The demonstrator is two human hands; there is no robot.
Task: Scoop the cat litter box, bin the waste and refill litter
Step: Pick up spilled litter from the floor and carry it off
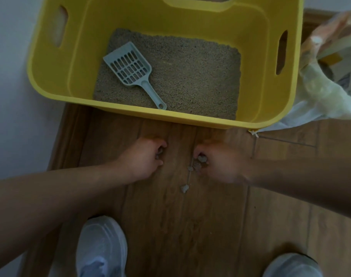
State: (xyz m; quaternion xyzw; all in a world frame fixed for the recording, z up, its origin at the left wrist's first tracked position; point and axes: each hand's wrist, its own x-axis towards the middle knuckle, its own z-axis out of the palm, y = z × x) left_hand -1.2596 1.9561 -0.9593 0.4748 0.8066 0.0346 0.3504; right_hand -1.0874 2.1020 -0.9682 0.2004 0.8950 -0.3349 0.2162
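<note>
A wooden plank floor [170, 226] fills the lower view, with a pale wall [11, 76] along its left side. Nearest the camera, on the side farthest from the litter box [190, 116], two light shoes stand apart: the left shoe [101, 246] shows most of its toe, while the right shoe [290, 265] is cut off by the bottom edge. Closer to the box, a loose clump [184, 188] lies alone on the planks, and a few more crumbs [194, 166] lie a little nearer the box. Just short of the box's near wall, both hands rest low on the floor. The left hand [148, 154] has its fingers curled around dark bits [160, 151], which are too blurred to make out clearly. The right hand [220, 162], itself smeared by motion, pinches a pale clump [201, 157] at its fingertips. The yellow box stands on the floor, its far wall cut off at the top. Inside, sandy litter [190, 76] covers the bottom, and a grey slotted scoop [130, 68] lies on it toward the box's left, handle pointing to the near wall. Against the box's right wall slumps a translucent plastic bag [320, 82]; its contents cannot be read.
</note>
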